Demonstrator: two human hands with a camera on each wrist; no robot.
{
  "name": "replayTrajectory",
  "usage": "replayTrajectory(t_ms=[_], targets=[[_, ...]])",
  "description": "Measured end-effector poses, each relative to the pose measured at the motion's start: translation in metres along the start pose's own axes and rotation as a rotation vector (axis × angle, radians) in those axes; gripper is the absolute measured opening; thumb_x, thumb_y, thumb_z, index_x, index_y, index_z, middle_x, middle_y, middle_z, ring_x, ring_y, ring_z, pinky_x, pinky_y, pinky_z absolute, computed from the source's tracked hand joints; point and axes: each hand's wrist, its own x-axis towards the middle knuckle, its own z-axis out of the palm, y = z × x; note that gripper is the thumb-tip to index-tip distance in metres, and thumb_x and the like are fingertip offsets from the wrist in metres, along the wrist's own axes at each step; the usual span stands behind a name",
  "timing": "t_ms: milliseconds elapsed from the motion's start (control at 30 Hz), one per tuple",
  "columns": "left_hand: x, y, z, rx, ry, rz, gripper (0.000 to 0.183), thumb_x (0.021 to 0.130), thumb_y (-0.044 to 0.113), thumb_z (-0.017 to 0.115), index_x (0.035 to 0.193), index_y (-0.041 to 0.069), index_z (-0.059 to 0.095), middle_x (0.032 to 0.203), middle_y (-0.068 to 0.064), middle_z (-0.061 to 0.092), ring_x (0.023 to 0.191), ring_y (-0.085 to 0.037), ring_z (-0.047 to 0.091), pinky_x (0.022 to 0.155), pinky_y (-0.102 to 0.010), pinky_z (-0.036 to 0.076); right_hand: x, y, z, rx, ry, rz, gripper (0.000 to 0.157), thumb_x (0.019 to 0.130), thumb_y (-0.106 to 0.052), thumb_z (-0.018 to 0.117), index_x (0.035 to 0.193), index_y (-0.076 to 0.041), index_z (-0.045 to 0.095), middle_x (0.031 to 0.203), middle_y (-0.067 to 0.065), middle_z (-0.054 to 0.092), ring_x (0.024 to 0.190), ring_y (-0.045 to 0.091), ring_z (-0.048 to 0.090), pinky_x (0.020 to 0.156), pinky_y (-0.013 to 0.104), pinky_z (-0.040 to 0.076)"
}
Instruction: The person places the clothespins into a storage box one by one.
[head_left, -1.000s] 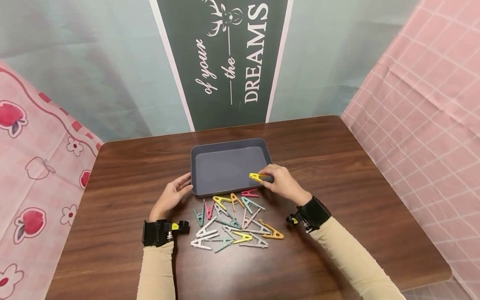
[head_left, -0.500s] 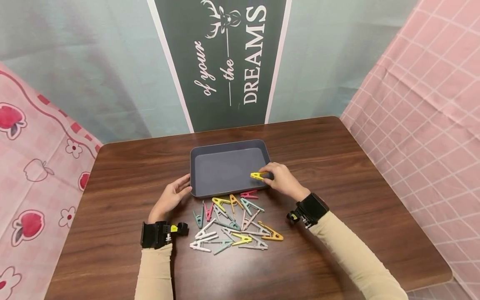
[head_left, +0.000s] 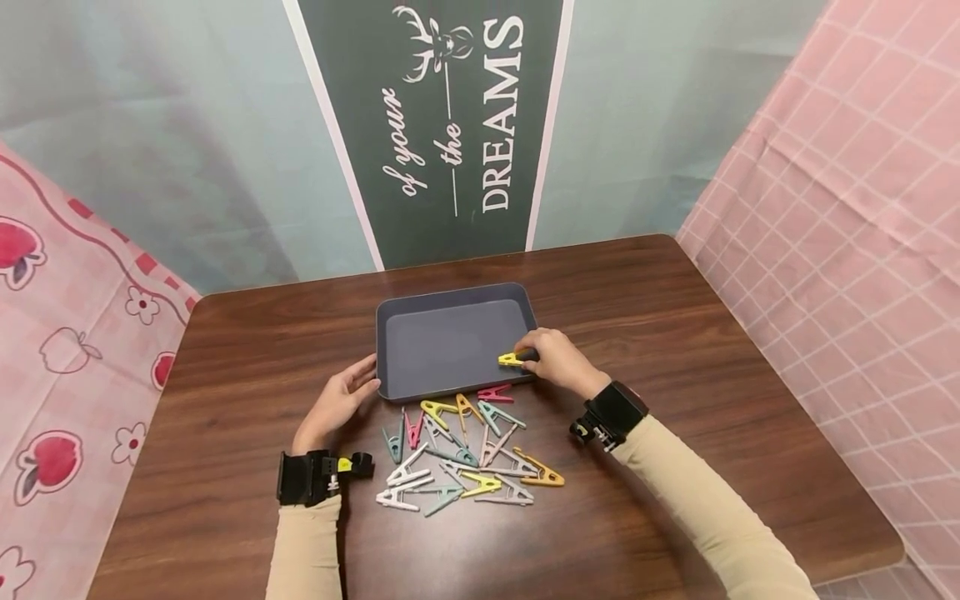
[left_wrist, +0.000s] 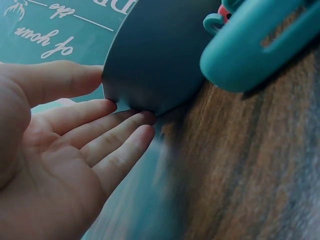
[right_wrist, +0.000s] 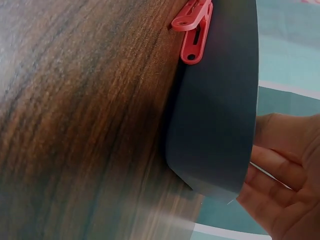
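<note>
A dark grey rectangular tray (head_left: 450, 342) rests on the wooden table. My left hand (head_left: 337, 404) touches the tray's left side near its front corner. In the left wrist view its fingers (left_wrist: 115, 157) lie fairly straight against the tray's outer wall, the thumb at the rim. At the right front corner, my right hand (head_left: 562, 362) pinches a yellow clothespin (head_left: 510, 360) low inside the tray. From the right wrist, the tray wall (right_wrist: 220, 110) hides that clothespin and the fingertips.
Several clothespins in white, grey, teal, pink, yellow and orange lie in front of the tray, among them an orange clothespin (head_left: 543, 473). A red clothespin (head_left: 495, 393) lies right by the tray's front wall. Curtains hang around the table (head_left: 637, 292).
The right hand has lowered the yellow clothespin further into the tray. The left hand keeps its place at the tray's side. The head view has shifted slightly.
</note>
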Motion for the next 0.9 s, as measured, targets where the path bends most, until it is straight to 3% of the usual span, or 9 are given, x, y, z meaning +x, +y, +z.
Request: replayTrajectory(t_ms=[300,467,700,900], targets=[[-0.001,0.001,0.001,-0.024,-0.015,-0.027,0.055,0.100,0.014,0.050,0.149,-0.002,0.031,0.150,-0.026,0.040,0.138,-0.037,0.043,0.110,-0.035,0.040,0.006,-0.002,0.001,-0.056,-0.099,0.074,0.021,0.083,-0.007,0.073,0.104,-0.005,0.073,0.105,0.011,0.074,0.101,0.028,0.067,0.091,0.042,0.055],[-0.003,0.002,-0.001,-0.030,-0.028,-0.044,0.056,0.100,0.016,0.051,0.150,0.000,0.030,0.151,-0.025,0.039,0.138,-0.036,0.043,0.110,-0.033,0.039,0.009,-0.003,0.001,-0.083,-0.128,0.072,0.020,0.082,-0.006,0.074,0.102,-0.005,0.074,0.102,0.010,0.075,0.099,0.028,0.068,0.090,0.042,0.055],[-0.002,0.001,-0.001,-0.011,-0.021,-0.047,0.055,0.101,0.016,0.050,0.150,0.002,0.030,0.151,-0.024,0.040,0.140,-0.035,0.041,0.113,-0.045,0.034,0.014,-0.005,0.002,-0.135,-0.177,0.088,0.016,0.079,-0.005,0.075,0.095,-0.006,0.075,0.094,0.008,0.075,0.089,0.023,0.069,0.080,0.038,0.057],[-0.001,0.000,-0.001,-0.006,-0.018,-0.042,0.054,0.101,0.014,0.049,0.150,0.000,0.030,0.150,-0.024,0.040,0.139,-0.036,0.042,0.113,-0.046,0.036,0.017,-0.006,0.002,-0.161,-0.199,0.090,0.014,0.078,-0.006,0.076,0.092,-0.006,0.075,0.091,0.008,0.075,0.085,0.021,0.068,0.077,0.036,0.057]])
